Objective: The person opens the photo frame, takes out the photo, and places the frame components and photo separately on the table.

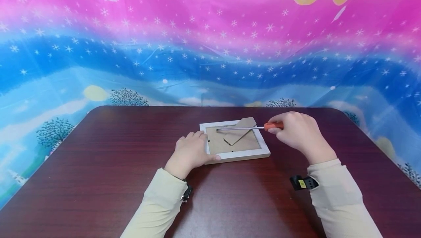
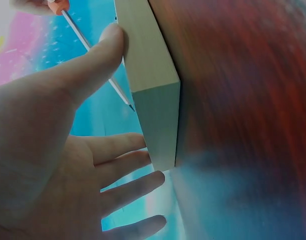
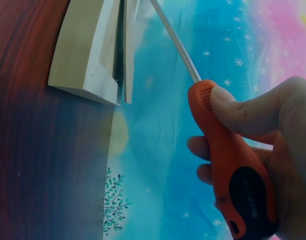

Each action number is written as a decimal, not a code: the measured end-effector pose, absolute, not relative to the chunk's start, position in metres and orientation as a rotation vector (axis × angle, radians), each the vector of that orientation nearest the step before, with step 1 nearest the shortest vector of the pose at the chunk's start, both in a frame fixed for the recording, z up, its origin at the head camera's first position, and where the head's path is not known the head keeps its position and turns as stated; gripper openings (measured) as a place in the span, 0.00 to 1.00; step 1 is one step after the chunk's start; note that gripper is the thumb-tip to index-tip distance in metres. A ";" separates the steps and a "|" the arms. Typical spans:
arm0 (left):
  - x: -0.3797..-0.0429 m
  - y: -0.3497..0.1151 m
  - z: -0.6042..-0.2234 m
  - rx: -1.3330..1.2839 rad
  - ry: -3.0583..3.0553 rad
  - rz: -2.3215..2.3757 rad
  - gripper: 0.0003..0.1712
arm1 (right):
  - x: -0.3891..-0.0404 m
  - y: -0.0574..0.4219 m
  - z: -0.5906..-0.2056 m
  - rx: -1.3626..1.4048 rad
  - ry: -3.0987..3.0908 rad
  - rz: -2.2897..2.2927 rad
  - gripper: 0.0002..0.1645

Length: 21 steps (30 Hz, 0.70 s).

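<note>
A white picture frame (image 1: 245,154) lies with its brown backing (image 1: 217,141) upward and a folding stand flap (image 1: 246,123) on it. Across its near left corner rests my left hand (image 1: 192,150), the thumb on the near edge. The left wrist view shows its fingers fairly straight and spread, touching the pale side of the picture frame (image 2: 158,115). In my right hand (image 1: 297,133) is a screwdriver with an orange and black handle (image 3: 225,160); fingers and thumb grip it. Its metal shaft (image 1: 243,128) reaches left over the backing, the dark tip near the backing's upper left.
The dark reddish-brown table (image 1: 98,165) surrounds the picture frame. Behind it hangs a pink and blue cloth (image 1: 184,48) with snowflakes and trees. Black straps circle both wrists, and a small black device (image 1: 297,182) sits at the right one.
</note>
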<state>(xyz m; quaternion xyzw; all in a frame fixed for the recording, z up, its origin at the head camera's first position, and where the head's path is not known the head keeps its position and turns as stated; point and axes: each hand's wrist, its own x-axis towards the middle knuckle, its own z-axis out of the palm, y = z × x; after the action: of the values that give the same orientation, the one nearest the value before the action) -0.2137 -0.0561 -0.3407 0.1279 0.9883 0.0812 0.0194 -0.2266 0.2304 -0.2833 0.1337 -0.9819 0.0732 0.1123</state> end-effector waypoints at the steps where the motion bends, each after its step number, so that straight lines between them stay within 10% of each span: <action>1: -0.214 -0.056 -0.341 0.396 3.067 0.250 0.51 | -0.227 0.230 -0.284 0.401 -2.881 0.220 0.14; 21: -0.215 -0.060 -0.341 0.397 3.054 0.294 0.51 | -0.227 0.228 -0.285 0.501 -2.866 0.229 0.11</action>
<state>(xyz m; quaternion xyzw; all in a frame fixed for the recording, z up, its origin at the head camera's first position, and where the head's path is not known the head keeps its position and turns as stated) -0.2150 -0.0597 -0.3413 0.1283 0.9869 0.0950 0.0242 -0.2268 0.2278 -0.2850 0.1706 -0.9759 0.0781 0.1111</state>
